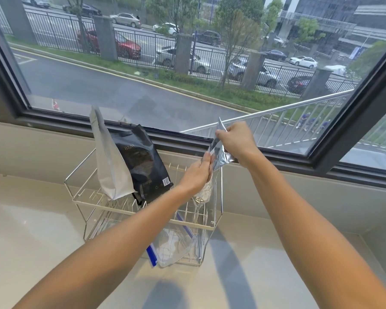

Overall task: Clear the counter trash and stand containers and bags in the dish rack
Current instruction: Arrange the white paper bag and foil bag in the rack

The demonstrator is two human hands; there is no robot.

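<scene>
A wire dish rack (221, 192) stands on the pale counter (31, 230) below the window. In its upper tier a tall silver-white pouch (108, 157) and a black bag (144, 161) stand upright and lean back. A shiny foil bag (220, 156) hangs over the rack's right end, held by both hands. My right hand (237, 139) pinches its top edge. My left hand (197, 172) grips it lower down. Below my left hand a crumpled clear wrapper (203, 194) hangs into the rack. A clear zip bag with a blue strip (172, 246) lies in the lower tier.
The window sill and dark window frame (276, 160) run just behind the rack. The sash at the right stands open outward, with a metal railing (288, 107) outside. The counter ends at a step (370, 244) at the right.
</scene>
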